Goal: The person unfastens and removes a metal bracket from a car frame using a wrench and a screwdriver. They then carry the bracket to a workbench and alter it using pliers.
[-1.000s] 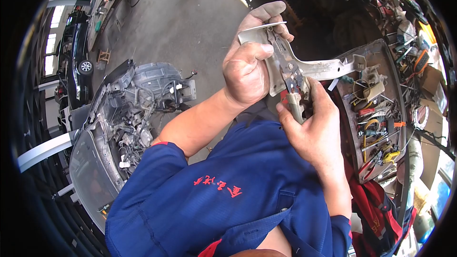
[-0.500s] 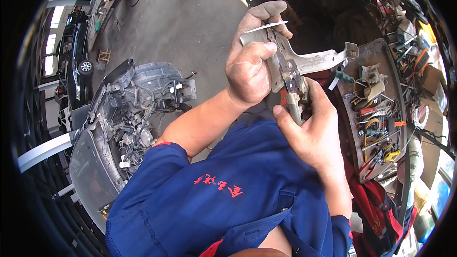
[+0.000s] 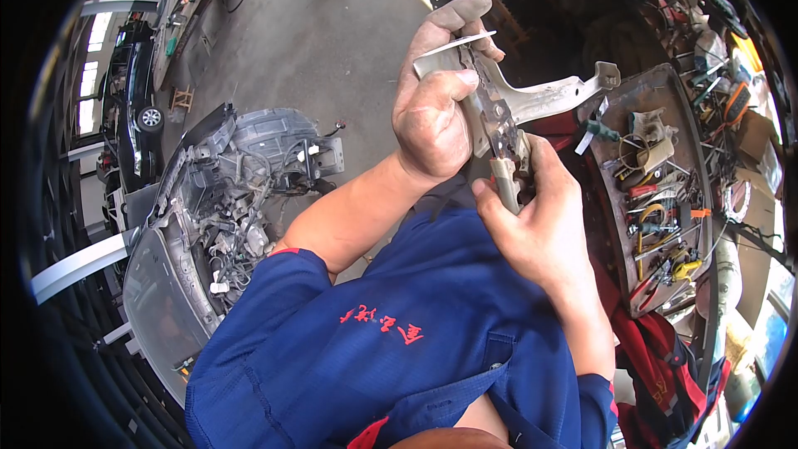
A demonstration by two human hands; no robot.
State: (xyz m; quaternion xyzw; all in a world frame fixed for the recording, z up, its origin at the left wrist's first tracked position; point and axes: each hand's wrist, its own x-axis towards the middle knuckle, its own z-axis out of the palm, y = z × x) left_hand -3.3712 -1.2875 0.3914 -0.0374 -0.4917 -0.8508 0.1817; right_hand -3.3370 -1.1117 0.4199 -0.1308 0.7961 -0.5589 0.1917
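A pale grey, branching metal bracket [image 3: 544, 103] with dark, worn-looking patches along its middle is held up in front of my chest. My left hand [image 3: 434, 120] closes around its upper part, the thumb pressed on the near face and the fingers curled behind. Around the narrow lower end, my right hand [image 3: 544, 220] is closed, with its thumb on one side and fingers on the other. One arm of the bracket sticks out to the right, past both hands. My palms and fingers hide parts of the piece.
On the right stands a metal tool tray [image 3: 665, 100] with pliers, screwdrivers and other hand tools. A cluttered bench lies beyond it. At left is a vehicle front end with exposed wiring [image 3: 241, 199], and a dark car [image 3: 133, 116] farther back. Red and dark clothing [image 3: 665, 374] hangs lower right.
Both hands and the bracket have shifted slightly up and to the left, with the bracket's right arm rising a little. Both hands keep their hold.
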